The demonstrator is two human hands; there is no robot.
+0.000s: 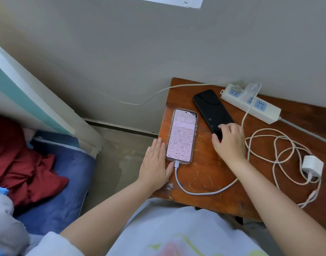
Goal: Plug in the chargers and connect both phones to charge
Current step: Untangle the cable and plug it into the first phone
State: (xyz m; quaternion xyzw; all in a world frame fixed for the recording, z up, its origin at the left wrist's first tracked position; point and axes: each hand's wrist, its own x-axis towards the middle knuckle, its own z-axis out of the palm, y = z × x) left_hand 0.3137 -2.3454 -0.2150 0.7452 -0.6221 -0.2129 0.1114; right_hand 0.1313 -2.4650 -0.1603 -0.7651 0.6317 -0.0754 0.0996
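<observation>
A phone with a lit pink screen [181,134] lies on the wooden table [204,174], a white cable [195,192] plugged into its bottom end. That cable runs up to a white charger [249,89] seated in the power strip [250,103]. My left hand [156,163] lies flat with fingers apart beside the lit phone, thumb near the plug. A black phone [211,109] with a dark screen lies to the right. My right hand [229,142] grips its near end. A second white charger [312,166] with a coiled cable [280,152] lies loose at the right.
The table stands against a grey wall [158,43]. The strip's cord [140,100] trails left along the wall. A bed with a blue sheet [66,182] and red cloth [20,159] is at the left, with bare floor between.
</observation>
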